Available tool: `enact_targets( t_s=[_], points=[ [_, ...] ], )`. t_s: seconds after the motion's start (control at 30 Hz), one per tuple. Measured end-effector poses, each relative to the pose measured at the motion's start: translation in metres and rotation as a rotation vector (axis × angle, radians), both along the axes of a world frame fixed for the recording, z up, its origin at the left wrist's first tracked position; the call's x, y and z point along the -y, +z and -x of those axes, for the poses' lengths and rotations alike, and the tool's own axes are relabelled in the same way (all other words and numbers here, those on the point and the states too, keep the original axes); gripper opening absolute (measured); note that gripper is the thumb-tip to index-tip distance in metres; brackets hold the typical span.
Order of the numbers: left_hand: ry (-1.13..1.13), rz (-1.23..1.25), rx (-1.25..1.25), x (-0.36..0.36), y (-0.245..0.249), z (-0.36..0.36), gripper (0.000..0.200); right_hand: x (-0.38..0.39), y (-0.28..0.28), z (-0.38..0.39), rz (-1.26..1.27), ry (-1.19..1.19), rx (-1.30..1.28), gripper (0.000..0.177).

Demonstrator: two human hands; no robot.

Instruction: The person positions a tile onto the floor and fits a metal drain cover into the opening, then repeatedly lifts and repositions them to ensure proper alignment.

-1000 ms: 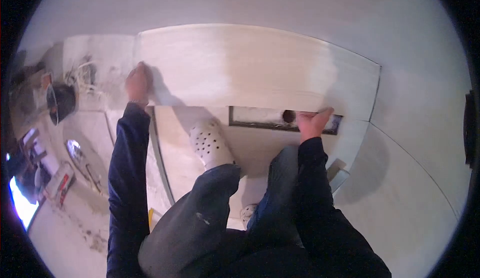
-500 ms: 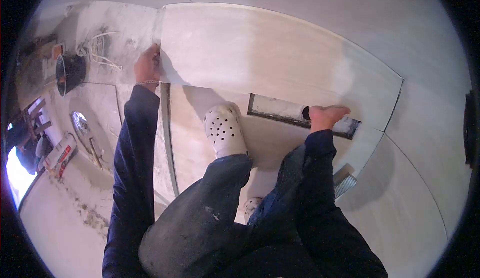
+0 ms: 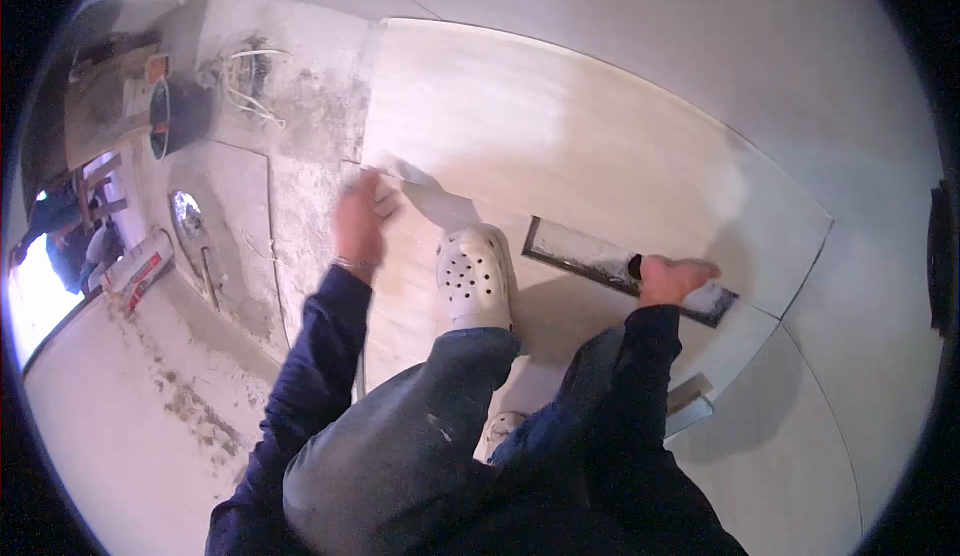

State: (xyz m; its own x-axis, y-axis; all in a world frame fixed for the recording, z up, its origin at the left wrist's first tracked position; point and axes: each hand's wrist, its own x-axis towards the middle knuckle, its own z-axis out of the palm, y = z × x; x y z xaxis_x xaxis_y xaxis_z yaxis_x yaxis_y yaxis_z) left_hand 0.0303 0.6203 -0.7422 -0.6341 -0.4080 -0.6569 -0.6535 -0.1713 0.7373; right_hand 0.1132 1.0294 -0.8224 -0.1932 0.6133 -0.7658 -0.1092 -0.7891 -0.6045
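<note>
The large tile (image 3: 560,126) looks heavy, stiff and breakable, best held by its edges. The right hand (image 3: 675,278) clamps its lower edge; the left hand (image 3: 360,218) is blurred, its grip unclear.

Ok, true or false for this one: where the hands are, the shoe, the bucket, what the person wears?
1. The right hand grips the near edge of the large tile. True.
2. The left hand holds the black bucket. False: it is blurred at the tile's near left corner, well apart from the bucket.
3. A white perforated clog stands between the two hands. True.
4. The person wears gloves. False: both hands are bare.
5. The sleeves are red. False: they are dark blue.
</note>
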Motion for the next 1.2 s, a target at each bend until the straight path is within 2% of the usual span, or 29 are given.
enact_targets(
  t_s=[0.07,0.1,0.17,0.3,0.33,0.4,0.47,0.57,0.67,0.73,0.8,0.93,1.0,1.07,1.1,1.2],
  points=[
    [0.152,-0.277,0.16,-0.042,0.005,-0.01,0.024,0.001,0.005,0.003,0.049,-0.046,-0.039,0.075],
    [0.166,-0.273,0.154,-0.047,-0.003,-0.011,0.024,0.003,0.012,0.006,0.039,-0.019,-0.02,0.075],
    [0.053,-0.292,0.02,-0.048,-0.025,-0.013,0.025,0.007,0.016,0.005,0.031,0.025,0.005,0.074],
    [0.146,-0.36,0.066,-0.04,-0.042,-0.011,0.013,0.009,-0.002,-0.005,-0.228,0.242,0.166,0.075],
    [0.141,-0.362,0.069,-0.042,-0.042,-0.009,0.013,0.0,-0.022,-0.016,-0.204,0.271,0.059,0.077],
    [0.167,-0.32,0.066,-0.048,-0.045,-0.009,0.016,-0.001,-0.01,-0.007,-0.191,0.297,-0.041,0.078],
    [0.159,-0.35,0.064,-0.045,-0.048,-0.008,0.016,0.008,0.014,0.015,0.063,0.009,-0.109,0.081],
    [0.116,-0.384,0.085,-0.034,-0.052,-0.008,0.018,0.01,0.019,0.016,0.071,0.025,-0.105,0.082],
    [0.008,-0.374,0.122,-0.026,-0.058,-0.005,0.022,-0.002,-0.014,-0.007,0.075,0.037,-0.19,0.08],
    [-0.059,-0.323,0.137,-0.022,-0.06,-0.004,0.025,0.0,0.002,0.001,0.073,-0.001,-0.145,0.079],
    [-0.05,-0.401,0.135,-0.015,-0.065,-0.003,0.026,0.001,0.014,0.005,0.08,-0.029,-0.107,0.078],
    [-0.093,-0.413,0.143,-0.011,-0.064,0.001,0.026,0.011,0.034,0.014,0.186,0.026,-0.124,0.078],
    [-0.234,-0.36,0.072,-0.007,-0.072,0.001,0.019,0.011,0.033,0.012,0.182,0.068,-0.106,0.079],
    [-0.157,-0.431,0.098,-0.006,-0.075,0.003,0.02,0.003,0.014,-0.005,0.215,0.086,-0.305,0.074],
    [-0.078,-0.489,0.129,-0.004,-0.075,0.005,0.02,0.004,0.008,-0.007,0.207,0.098,-0.308,0.074],
    [-0.047,-0.504,0.108,-0.004,-0.075,0.004,0.019,0.003,0.008,-0.01,0.148,0.152,-0.318,0.07]
  ],
)
